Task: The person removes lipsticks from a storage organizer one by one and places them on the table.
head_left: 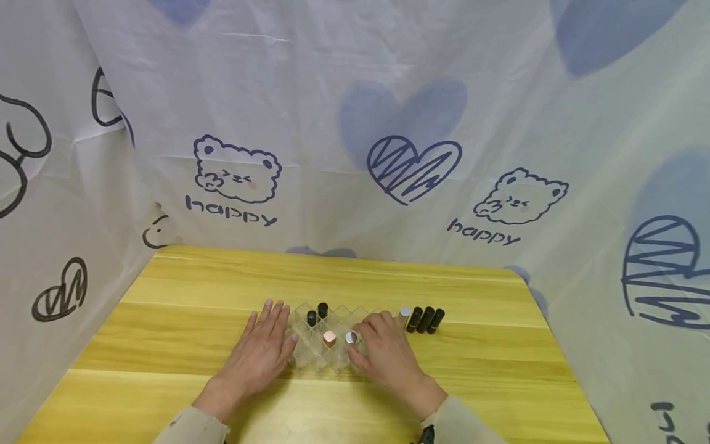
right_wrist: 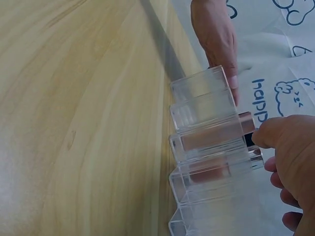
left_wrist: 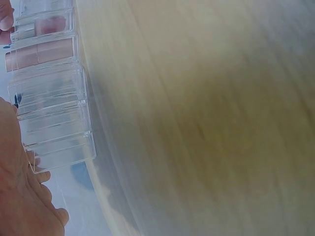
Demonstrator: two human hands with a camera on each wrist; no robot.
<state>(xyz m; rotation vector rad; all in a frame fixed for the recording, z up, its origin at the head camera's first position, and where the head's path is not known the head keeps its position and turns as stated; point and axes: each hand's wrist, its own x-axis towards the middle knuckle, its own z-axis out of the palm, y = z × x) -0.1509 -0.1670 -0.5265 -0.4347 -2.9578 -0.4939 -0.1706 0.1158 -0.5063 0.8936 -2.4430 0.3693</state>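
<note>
A clear lipstick organizer (head_left: 318, 362) with diamond-shaped compartments stands on the table. In it are two black-capped lipsticks (head_left: 312, 318) at the back left, a rose-gold lipstick (head_left: 330, 338) near the middle and a silver-capped lipstick (head_left: 350, 338) to its right. My right hand (head_left: 388, 351) pinches that silver cap between thumb and fingertips; the right wrist view shows the thumb (right_wrist: 268, 133) close by the tube tops. Against the organizer's left end rests my left hand (head_left: 257, 348), fingers straight and pointing away, thumb along the organizer's side.
Right of the organizer, a silver-topped tube (head_left: 404, 316) and several black lipsticks (head_left: 425, 320) stand in a row. The wooden table (head_left: 222, 277) ends at a white curtain (head_left: 322, 209) printed with bears and hearts, which also hangs at both sides.
</note>
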